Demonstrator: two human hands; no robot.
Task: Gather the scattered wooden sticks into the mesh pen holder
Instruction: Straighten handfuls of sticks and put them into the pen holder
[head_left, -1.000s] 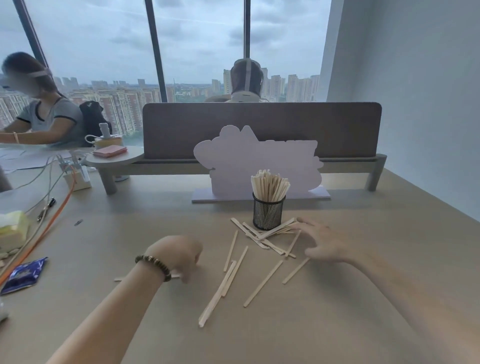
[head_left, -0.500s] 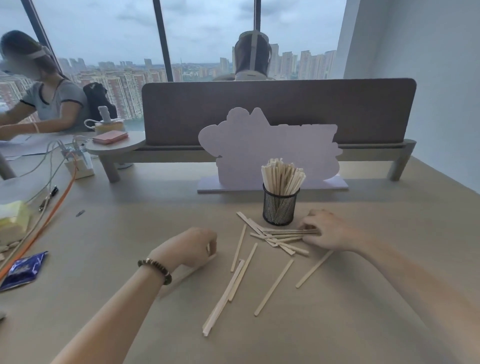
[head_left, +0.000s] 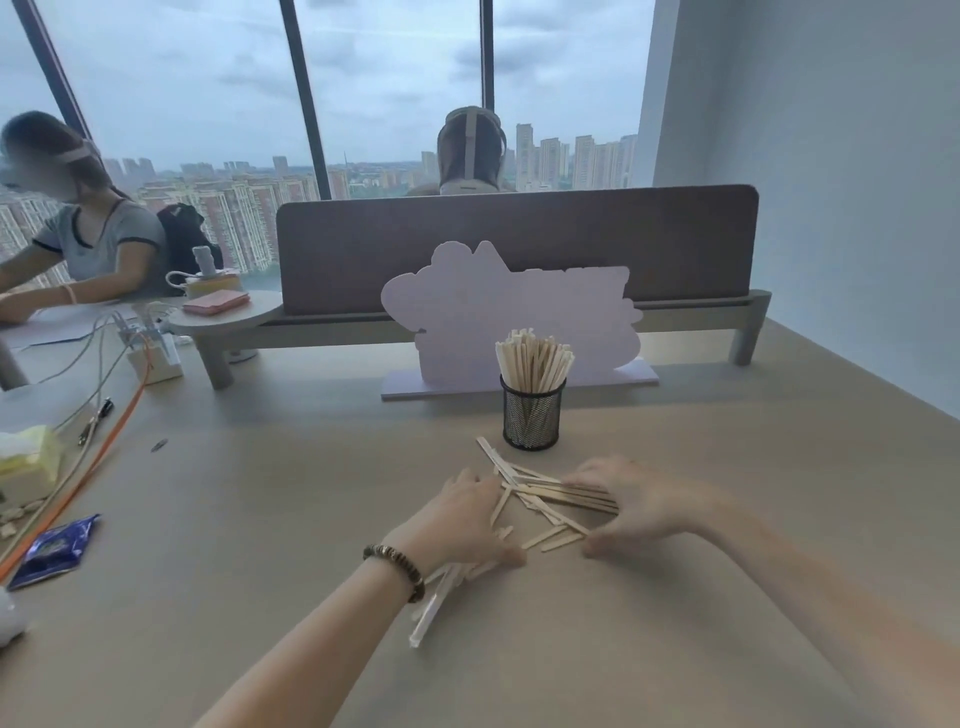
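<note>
Far left on the surface (head_left: 260, 519): blue packet (head_left: 54, 550), orange cable (head_left: 98, 457). Centre: left hand (head_left: 460, 525), fingers spread flat, pressing on loose sticks (head_left: 550, 501), a few more poking out from under its wrist; mesh holder (head_left: 532, 415) standing just behind the pile, already packed with upright sticks. Right: right hand (head_left: 631, 501), blurred, fingers loosely spread against the pile's right edge, gripping nothing that can be made out.

Soft grey daylight from the windows (head_left: 389, 88) up top, shadows faint. Hands (head_left: 631, 501) look motion-blurred, I think; wide-angle bends the frame edges.
</note>
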